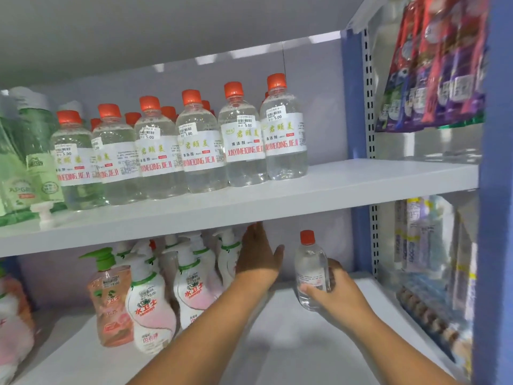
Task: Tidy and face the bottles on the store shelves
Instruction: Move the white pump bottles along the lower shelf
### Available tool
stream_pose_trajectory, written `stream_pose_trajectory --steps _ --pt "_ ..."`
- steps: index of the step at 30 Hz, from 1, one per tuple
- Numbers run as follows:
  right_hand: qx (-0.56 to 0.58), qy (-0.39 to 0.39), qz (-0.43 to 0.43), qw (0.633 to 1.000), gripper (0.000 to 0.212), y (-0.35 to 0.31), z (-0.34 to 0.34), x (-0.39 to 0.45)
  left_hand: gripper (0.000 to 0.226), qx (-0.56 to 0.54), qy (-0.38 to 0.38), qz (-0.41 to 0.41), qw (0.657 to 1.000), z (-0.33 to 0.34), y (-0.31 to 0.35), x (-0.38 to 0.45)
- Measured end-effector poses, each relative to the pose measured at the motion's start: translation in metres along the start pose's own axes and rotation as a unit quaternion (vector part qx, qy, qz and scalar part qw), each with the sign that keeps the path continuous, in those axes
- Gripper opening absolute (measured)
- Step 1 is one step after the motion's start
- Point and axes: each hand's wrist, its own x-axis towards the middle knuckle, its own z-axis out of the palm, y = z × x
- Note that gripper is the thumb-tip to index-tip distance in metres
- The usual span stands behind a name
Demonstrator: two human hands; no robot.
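1. Head view: a grey shelf unit [319, 187] with blue uprights is seen, with an upper shelf and a lower shelf [277, 343].
2. A row of clear bottles [200, 145] with orange caps is stood along the upper shelf, white labels mostly turned forward; more caps are visible behind the row.
3. Green bottles [25, 162] are stood at the left end of that shelf, just beside the clear row.
4. Pump bottles [172, 282] in white, pink and orange are grouped on the lower shelf, left of centre.
5. Hanging packets [433, 65] are seen on the right side panel; details are blurred.
6. The left hand [258, 254] is held open, fingers straight and together, against the rightmost pump bottles.
7. The right hand [330, 293] is wrapped round a small bottle [311, 270], clear with an orange cap, held upright at the lower shelf, right of the left hand and apart from the pump bottles.
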Motion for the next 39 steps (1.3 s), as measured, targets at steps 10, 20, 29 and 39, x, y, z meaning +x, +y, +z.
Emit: stream_pose_trajectory --steps 10,20,29,39 --pt "-0.005 -0.015 0.007 1.000 0.052 0.002 -0.004 0.005 0.052 0.148 -0.022 -0.014 0.989 0.016 0.005 0.044" --pt "-0.006 -0.013 -0.001 1.000 0.040 -0.006 0.000 0.004 0.089 -0.036 -0.068 0.037 0.996 -0.049 -0.030 -0.048" --pt "0.043 -0.152 -0.022 0.987 0.065 -0.008 0.011 -0.007 0.085 -0.310 -0.035 -0.086 0.946 -0.038 -0.072 -0.126" --pt "0.042 -0.169 0.016 0.985 0.061 -0.020 0.017 -0.020 0.058 -0.321 -0.087 -0.126 0.935 -0.027 -0.082 -0.135"
